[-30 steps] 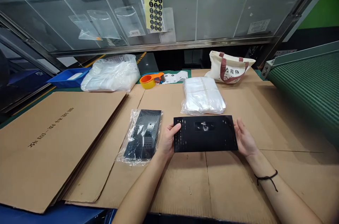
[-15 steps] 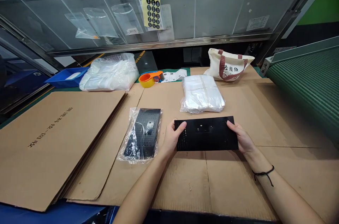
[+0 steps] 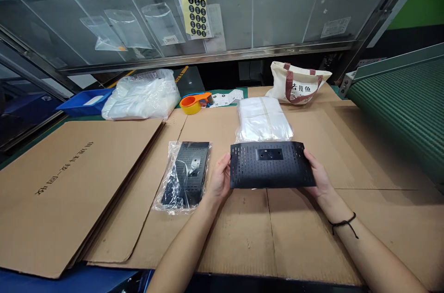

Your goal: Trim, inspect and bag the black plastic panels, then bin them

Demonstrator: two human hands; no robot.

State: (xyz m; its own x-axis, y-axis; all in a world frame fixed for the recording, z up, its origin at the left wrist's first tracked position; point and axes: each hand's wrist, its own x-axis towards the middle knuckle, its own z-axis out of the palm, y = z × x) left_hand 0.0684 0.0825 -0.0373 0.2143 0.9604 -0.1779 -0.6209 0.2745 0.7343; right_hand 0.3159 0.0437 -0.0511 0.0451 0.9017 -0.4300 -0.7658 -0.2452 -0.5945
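A black slotted panel [image 3: 272, 173], with a small recessed rectangle and holes near its upper middle, is held up between my two hands. My left hand [image 3: 220, 176] grips its left short edge, thumb at the upper corner. My right hand [image 3: 318, 176] closes on the right short edge; the fingers behind are partly hidden. To the left, a similar black panel in a clear plastic bag [image 3: 185, 175] lies on the cardboard. Just beyond the held panel rests a banded stack of clear plastic bags [image 3: 264, 119].
Flat cardboard sheets [image 3: 79, 182] are stacked at left. Along the back are a blue tray [image 3: 83, 103], a bulky plastic bundle [image 3: 142, 94], an orange-yellow tape dispenser [image 3: 194, 102] and a cloth bag [image 3: 298, 82]. A green conveyor belt [image 3: 405, 99] borders the right.
The panel has been raised slightly and its face tilted, so the slots and recess now show clearly. My thumbs have shifted from its face toward the side edges.
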